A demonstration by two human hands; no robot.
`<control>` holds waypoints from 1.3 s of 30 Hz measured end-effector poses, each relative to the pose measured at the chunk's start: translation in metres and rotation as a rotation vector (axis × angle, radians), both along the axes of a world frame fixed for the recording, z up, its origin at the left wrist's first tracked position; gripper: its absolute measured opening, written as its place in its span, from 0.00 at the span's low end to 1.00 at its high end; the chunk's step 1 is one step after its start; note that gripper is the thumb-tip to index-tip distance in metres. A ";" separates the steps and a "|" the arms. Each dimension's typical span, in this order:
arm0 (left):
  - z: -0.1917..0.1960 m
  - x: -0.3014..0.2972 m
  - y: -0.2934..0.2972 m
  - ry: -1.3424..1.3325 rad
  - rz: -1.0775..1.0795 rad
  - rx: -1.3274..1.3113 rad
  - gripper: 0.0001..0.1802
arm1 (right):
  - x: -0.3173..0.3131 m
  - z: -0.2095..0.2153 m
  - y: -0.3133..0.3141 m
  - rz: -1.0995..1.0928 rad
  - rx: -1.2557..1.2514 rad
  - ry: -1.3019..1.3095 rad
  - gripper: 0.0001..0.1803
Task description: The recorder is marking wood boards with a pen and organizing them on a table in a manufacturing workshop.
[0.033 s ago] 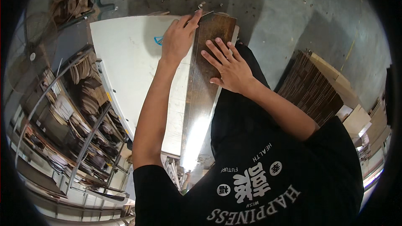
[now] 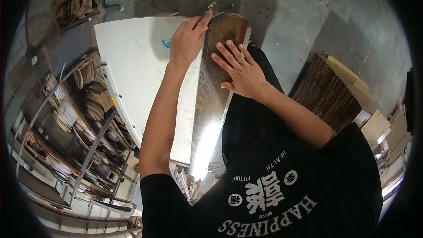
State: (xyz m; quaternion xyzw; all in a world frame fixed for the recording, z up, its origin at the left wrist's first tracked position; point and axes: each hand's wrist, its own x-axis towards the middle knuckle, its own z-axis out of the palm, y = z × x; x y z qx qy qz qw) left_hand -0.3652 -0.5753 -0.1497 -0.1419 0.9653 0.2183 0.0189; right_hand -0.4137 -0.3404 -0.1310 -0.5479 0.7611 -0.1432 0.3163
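Observation:
A long dark-brown wooden board (image 2: 229,28) lies lengthwise along the right side of a white tabletop (image 2: 136,61). My left hand (image 2: 187,39) is at the board's far left edge, closed around a slim knife-like tool. Its thin metal blade (image 2: 217,15) juts out past the index finger over the board's far end; the handle is hidden by my fingers. Flat on the board, fingers spread, my right hand (image 2: 241,71) presses with nothing in its grasp. A small blue looped thing (image 2: 166,43) shows on the white top beside my left hand.
Racks of cut wooden pieces (image 2: 66,114) stand at the left, near a floor fan (image 2: 34,59). A stack of dark boards (image 2: 328,94) sits on the floor at right. Small scraps (image 2: 210,5) litter the concrete beyond the table. My leg (image 2: 262,61) is close to the board's right edge.

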 end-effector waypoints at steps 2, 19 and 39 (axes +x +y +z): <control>-0.002 0.004 -0.002 0.008 0.006 0.015 0.29 | 0.002 -0.001 -0.001 0.013 -0.006 -0.009 0.55; -0.010 -0.005 -0.012 0.068 -0.089 -0.141 0.27 | 0.001 0.001 -0.002 0.046 0.032 0.012 0.56; -0.010 -0.018 -0.007 -0.068 0.197 -0.159 0.21 | 0.011 -0.004 0.005 0.048 -0.028 0.074 0.58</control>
